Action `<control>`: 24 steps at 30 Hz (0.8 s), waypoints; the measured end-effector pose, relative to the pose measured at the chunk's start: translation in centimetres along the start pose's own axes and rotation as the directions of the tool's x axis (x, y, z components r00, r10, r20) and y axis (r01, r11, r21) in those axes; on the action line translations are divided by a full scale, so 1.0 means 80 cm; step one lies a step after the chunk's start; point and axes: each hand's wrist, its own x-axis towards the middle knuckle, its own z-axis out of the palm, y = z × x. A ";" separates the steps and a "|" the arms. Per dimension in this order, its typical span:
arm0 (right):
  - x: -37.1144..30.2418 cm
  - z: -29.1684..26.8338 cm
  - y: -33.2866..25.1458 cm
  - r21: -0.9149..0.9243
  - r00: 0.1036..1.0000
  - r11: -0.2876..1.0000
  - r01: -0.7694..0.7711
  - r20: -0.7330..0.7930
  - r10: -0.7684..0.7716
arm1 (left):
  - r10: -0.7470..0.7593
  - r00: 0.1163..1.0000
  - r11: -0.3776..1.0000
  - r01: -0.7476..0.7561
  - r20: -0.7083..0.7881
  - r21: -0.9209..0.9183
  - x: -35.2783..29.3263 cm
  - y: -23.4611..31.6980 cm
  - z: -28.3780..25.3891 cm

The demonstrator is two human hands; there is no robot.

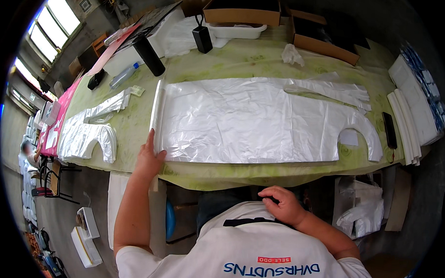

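A large clear plastic apron sheet (251, 121) lies flat across the green table (134, 127), its neck cut-out at the right end. My left hand (148, 158) rests flat on the sheet's folded left edge near the table's front edge, fingers together and pointing up. My right hand (282, 204) is off the table, pressed against the white shirt at my chest, fingers curled and holding nothing that I can see.
Another pile of plastic aprons (90, 131) lies at the left. A black cylinder (148, 54), a clear bottle (123, 75), a black box (202, 38), cardboard boxes (242, 10) and a crumpled glove (292, 54) stand at the back. White stacks (403, 125) and a phone (389, 129) lie at right.
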 end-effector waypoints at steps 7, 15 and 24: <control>-0.009 0.000 0.000 0.016 0.998 1.000 -0.024 -0.059 0.024 | 0.075 0.992 0.872 -0.116 -0.105 -0.476 -0.034 -0.014 0.017; 0.024 0.018 -0.008 0.284 0.945 0.902 -0.325 0.066 0.319 | 0.148 0.937 0.098 0.303 0.315 -0.948 -0.118 0.133 0.091; 0.066 0.028 -0.039 0.603 0.825 0.595 -0.531 0.206 0.526 | 0.248 0.912 0.181 0.288 0.327 -0.940 -0.175 0.177 0.146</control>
